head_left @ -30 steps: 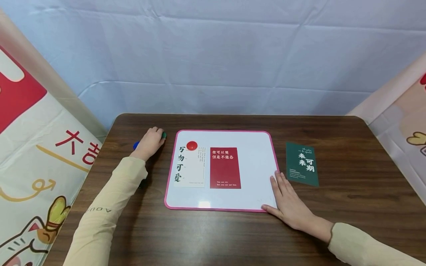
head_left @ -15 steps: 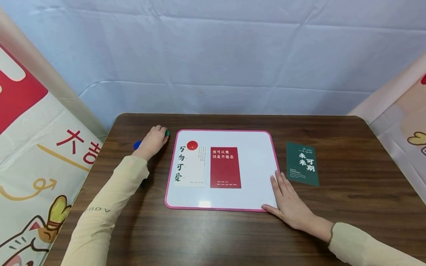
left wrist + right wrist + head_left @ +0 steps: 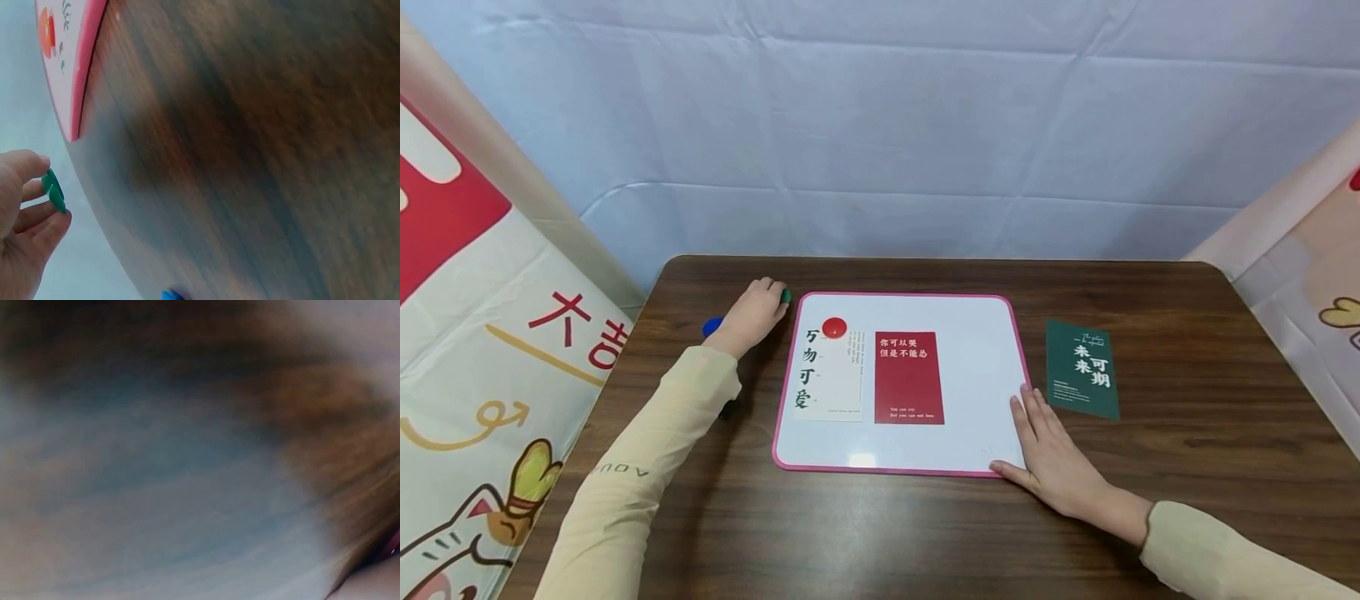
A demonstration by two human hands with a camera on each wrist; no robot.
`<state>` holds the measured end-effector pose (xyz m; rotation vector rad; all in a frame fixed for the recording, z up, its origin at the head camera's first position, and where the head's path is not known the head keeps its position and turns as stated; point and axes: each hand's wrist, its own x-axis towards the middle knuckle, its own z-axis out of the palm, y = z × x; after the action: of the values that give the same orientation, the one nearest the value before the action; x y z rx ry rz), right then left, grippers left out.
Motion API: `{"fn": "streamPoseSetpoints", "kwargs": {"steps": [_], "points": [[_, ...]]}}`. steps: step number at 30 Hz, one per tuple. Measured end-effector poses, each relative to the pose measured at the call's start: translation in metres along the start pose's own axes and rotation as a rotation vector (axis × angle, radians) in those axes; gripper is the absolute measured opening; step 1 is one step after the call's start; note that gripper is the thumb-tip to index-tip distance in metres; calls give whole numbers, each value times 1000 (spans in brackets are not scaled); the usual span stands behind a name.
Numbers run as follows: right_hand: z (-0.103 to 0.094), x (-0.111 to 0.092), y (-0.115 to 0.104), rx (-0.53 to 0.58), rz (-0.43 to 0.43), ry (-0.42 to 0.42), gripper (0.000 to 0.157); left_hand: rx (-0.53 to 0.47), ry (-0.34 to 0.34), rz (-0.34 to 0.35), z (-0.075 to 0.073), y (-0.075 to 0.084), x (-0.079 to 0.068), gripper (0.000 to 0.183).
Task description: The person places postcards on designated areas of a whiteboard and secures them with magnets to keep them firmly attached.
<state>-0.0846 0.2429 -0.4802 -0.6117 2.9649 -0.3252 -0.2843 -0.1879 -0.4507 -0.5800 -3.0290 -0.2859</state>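
My left hand (image 3: 751, 319) pinches a green round magnet (image 3: 55, 192) between thumb and fingers, just left of the whiteboard's upper left corner. The pink-edged whiteboard (image 3: 977, 375) lies flat on the table. On its left part is a white card (image 3: 838, 400) with a red round magnet (image 3: 834, 327) on its top. Beside it, a red card (image 3: 908, 383) lies on the board without a magnet. With fingers straight, my right hand (image 3: 1060, 467) rests on the board's lower right edge. The right wrist view is mostly blurred tabletop.
A dark green card (image 3: 1082, 371) lies on the wooden table (image 3: 887, 542), right of the board. Behind my left hand's wrist sits a blue magnet (image 3: 712, 327). A small dark object (image 3: 728, 408) is partly hidden by the left sleeve. A pale cloth (image 3: 880, 125) hangs behind.
My left hand has moved a little right and away from me, toward the board, carrying the green magnet. The right hand has stayed in place.
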Motion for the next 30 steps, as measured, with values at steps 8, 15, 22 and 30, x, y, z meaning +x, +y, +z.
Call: {"fn": "streamPoseSetpoints", "kwargs": {"steps": [8,15,22,30], "points": [[0,1,0,2,1,-1,91,10,10,20,-2,7,3,34],[2,1,1,-6,-5,4,92,2,13,47,-2,11,6,36],[1,1,0,-14,-3,5,91,-5,25,94,-4,21,8,35],[0,0,0,-12,-6,6,91,11,32,141,-10,35,10,34]]}}
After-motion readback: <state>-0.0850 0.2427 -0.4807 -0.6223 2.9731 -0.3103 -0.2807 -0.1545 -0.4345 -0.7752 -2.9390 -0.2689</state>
